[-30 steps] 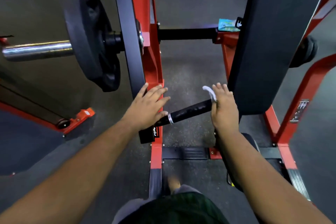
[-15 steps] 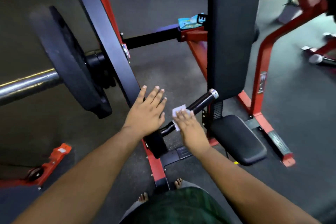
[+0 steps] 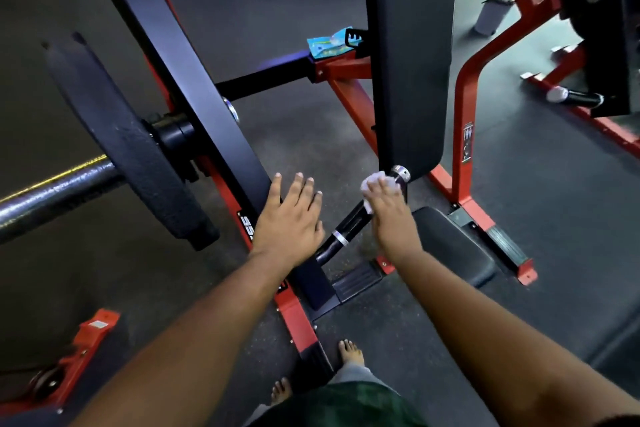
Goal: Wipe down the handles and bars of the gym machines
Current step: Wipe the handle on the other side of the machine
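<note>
I can read only part of white letters, something like "SS", on the black lever arm (image 3: 207, 107) beside my left hand (image 3: 289, 218). The sticker (image 3: 468, 142) on the red frame post (image 3: 465, 97) is too small to read.

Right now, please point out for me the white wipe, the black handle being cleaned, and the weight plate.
white wipe (image 3: 372, 181), head view, on the bunched part above the fingers.
black handle (image 3: 351, 222), head view, on the bare grip below the wipe.
weight plate (image 3: 121, 135), head view, on the flat face.
</note>
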Action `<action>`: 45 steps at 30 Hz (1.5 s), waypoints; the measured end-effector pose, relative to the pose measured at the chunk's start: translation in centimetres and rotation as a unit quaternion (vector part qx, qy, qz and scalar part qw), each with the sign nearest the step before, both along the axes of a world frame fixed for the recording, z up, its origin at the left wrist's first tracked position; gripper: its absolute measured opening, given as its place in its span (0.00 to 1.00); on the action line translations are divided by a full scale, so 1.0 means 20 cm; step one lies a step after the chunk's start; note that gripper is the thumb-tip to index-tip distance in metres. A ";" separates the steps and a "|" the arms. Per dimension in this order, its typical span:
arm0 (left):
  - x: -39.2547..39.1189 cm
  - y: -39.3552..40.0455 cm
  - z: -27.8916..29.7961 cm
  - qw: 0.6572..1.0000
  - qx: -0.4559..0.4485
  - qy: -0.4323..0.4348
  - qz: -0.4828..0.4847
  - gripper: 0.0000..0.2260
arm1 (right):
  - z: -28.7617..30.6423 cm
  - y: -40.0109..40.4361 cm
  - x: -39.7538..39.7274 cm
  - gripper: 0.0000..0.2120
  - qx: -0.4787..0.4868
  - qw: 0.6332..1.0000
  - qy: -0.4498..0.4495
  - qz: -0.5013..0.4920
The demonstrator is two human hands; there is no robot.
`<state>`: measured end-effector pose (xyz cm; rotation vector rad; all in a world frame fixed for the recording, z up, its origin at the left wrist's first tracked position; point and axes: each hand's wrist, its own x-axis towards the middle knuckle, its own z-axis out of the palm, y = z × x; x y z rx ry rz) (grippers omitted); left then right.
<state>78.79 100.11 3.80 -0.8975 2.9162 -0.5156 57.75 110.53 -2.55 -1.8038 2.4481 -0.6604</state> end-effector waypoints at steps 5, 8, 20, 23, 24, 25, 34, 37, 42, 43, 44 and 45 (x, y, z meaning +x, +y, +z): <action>-0.01 0.00 0.00 1.000 0.001 -0.006 0.002 0.28 | -0.16 0.14 0.21 0.29 0.001 0.994 -0.075 0.082; -0.01 0.00 0.00 1.000 -0.002 -0.015 0.005 0.28 | -0.10 0.21 0.23 0.29 0.008 0.982 -0.085 0.169; -0.01 0.00 0.03 1.000 0.005 -0.026 0.013 0.28 | -0.10 0.08 0.18 0.28 -0.002 0.995 -0.036 0.090; -0.01 0.01 0.03 0.999 0.006 -0.029 0.014 0.28 | -0.18 0.24 0.27 0.31 -0.001 0.983 -0.080 0.165; -0.01 0.01 0.03 0.999 0.006 -0.030 0.014 0.28 | -0.17 0.30 0.28 0.32 0.004 0.979 -0.099 0.178; -0.01 0.01 0.03 0.999 0.006 -0.032 0.015 0.28 | -0.16 0.34 0.27 0.33 0.001 0.977 -0.112 0.183; 0.00 0.02 0.04 0.999 0.001 -0.034 0.018 0.27 | -0.07 -0.01 0.12 0.24 0.065 0.972 0.045 0.220; 0.00 0.02 0.04 0.999 -0.002 -0.037 0.018 0.28 | -0.15 0.14 0.13 0.27 0.042 0.967 0.002 0.251; -0.01 0.01 0.04 0.999 -0.004 -0.041 0.022 0.28 | -0.06 0.36 0.11 0.29 -0.021 0.977 -0.127 0.173; -0.01 0.01 0.04 0.999 -0.004 -0.041 0.024 0.28 | -0.01 0.33 0.08 0.27 -0.061 0.982 -0.142 0.107; -0.01 0.02 0.04 0.999 -0.003 -0.043 0.025 0.28 | 0.02 0.26 0.02 0.27 -0.096 0.984 -0.148 0.039; -0.01 0.02 0.04 0.999 -0.003 -0.046 0.026 0.28 | 0.05 0.19 -0.04 0.27 -0.111 0.983 -0.147 -0.016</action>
